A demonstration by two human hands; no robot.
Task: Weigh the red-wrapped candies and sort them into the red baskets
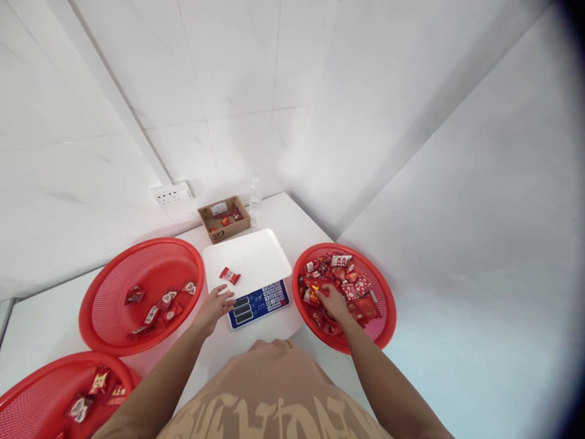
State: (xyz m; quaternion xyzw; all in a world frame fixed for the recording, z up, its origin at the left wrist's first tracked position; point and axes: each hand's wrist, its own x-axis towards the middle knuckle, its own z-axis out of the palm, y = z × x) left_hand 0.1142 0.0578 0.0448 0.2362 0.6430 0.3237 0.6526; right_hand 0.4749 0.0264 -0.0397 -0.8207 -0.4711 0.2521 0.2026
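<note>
Pale tiled walls (247,73) meet behind a white desk (299,213) across the middle of the frame. At centre right, the right hand (333,302) dips into a basket (389,305) of red packets (365,308), its fingers bent at a shiny gold-and-red packet (314,296); whether they grip it I cannot tell. Left of centre, the left hand (212,312) holds nothing visible, fingers loosely spread beside the scale (258,306). On its white tray (258,250) lies one red packet (230,276).

These packets look light and slick, with crinkly wrappers that may slide; a pinch across the middle or at a flat end should suit. The overlapping heap crowds the right fingers, and the basket's rim rises around them. Two more red baskets, at middle left (86,311) and lower left (27,405), hold a few packets each. Beyond the tray stand an open cardboard box (233,230) and a clear bottle (255,192).
</note>
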